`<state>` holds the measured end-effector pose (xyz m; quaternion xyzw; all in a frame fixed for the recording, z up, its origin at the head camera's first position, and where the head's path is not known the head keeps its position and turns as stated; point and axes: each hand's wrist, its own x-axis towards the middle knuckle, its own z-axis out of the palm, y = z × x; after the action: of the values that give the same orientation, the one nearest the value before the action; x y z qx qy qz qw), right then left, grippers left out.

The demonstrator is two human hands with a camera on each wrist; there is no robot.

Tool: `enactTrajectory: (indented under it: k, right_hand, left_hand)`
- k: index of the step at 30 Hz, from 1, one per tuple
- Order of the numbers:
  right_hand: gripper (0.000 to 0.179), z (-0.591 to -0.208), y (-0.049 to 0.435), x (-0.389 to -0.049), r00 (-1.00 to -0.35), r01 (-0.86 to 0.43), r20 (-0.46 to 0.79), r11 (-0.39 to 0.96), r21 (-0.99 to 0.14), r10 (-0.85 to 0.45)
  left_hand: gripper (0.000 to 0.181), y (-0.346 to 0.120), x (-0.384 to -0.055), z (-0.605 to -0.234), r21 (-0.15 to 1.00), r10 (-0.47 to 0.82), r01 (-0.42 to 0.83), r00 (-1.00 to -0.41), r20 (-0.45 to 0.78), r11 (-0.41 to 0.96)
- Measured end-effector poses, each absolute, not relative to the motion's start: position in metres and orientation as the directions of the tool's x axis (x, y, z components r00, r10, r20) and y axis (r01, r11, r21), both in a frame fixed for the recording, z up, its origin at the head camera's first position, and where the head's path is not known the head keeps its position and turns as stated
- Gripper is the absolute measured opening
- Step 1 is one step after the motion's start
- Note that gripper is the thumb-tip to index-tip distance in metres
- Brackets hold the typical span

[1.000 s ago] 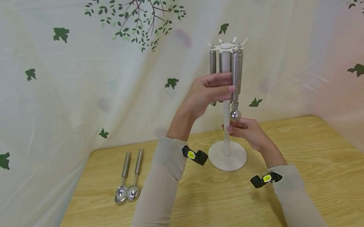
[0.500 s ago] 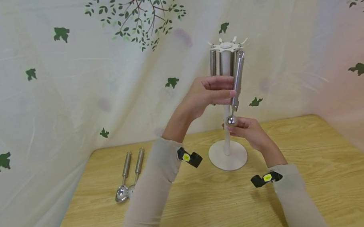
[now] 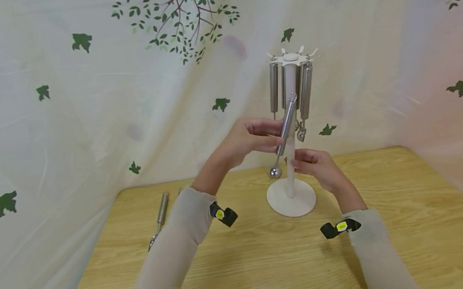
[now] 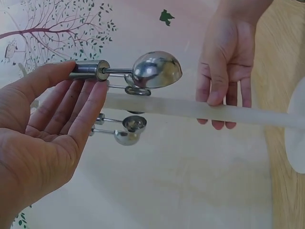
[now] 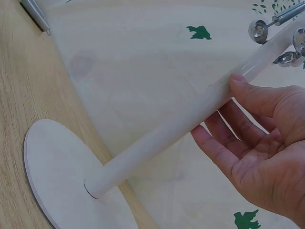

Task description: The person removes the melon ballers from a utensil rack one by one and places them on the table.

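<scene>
Scoop (image 3: 287, 123), one: handle pinched in left hand (image 3: 249, 139), in front and left of white stand (image 3: 291, 178); slanted, bowl low, upper end toward stand. Right hand (image 3: 319, 167): grips stand.

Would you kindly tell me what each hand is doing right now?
Left hand: closed, holding a metal scoop by its handle.
Right hand: closed, holding the white stand pole.

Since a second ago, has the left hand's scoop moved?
Yes: the scoop has moved down and leftward in the head view, against the stand's white base.
</scene>
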<state>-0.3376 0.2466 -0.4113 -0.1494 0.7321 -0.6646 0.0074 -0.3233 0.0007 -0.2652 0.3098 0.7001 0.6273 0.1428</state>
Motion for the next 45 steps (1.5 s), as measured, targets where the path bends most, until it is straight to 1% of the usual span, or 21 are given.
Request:
enactTrajectory:
  k: [8,12,16,26,35,45]
  right_hand:
    - [0.046,-0.413,0.247,-0.339,-0.953,-0.217,0.201,0.046,-0.975,-0.225]
    - [0.046,-0.413,0.248,-0.339,-0.952,-0.220,0.202,0.057,-0.974,-0.230]
    - [0.046,-0.414,0.246,-0.338,-0.954,-0.218,0.196,0.075,-0.973,-0.227]
    - [0.045,-0.414,0.247,-0.338,-0.953,-0.225,0.204,0.071,-0.972,-0.224]
    - [0.045,-0.413,0.245,-0.338,-0.955,-0.218,0.198,0.073,-0.973,-0.219]
    - [0.044,-0.414,0.246,-0.338,-0.956,-0.216,0.199,0.057,-0.975,-0.216]
  left_hand:
    - [0.036,-0.029,-0.329,-0.288,0.973,0.573,0.216,-0.809,0.130,0.084]
    - [0.034,-0.050,-0.333,-0.302,0.973,0.553,0.199,-0.827,0.102,0.119]
    - [0.036,-0.073,-0.336,-0.317,0.980,0.518,0.151,-0.853,0.064,0.128]
    - [0.043,-0.123,-0.339,-0.348,0.990,0.417,0.047,-0.909,-0.013,0.133]
    - [0.045,-0.157,-0.337,-0.375,0.982,0.380,-0.004,-0.922,-0.077,0.188]
    - [0.049,-0.187,-0.339,-0.410,0.975,0.350,-0.035,-0.930,-0.113,0.220]
